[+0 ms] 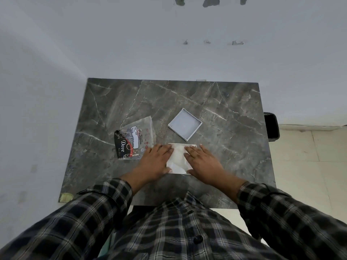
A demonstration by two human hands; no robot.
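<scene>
Head view only: I'm looking steeply down, tabletop [216,102] close below, wall ahead, own checked shirt at bottom edge.

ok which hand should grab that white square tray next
Probably right. The right hand lies flat on the white paper, fingertips close to the white square tray; the left hand sits further left, by the plastic packet.

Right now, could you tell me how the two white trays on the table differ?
The far tray lies empty; the near tray holds white paper. The far tray sits cornerwise, untouched; the near tray sits square-on under the left hand and right hand. Both are white and shallow.
</scene>
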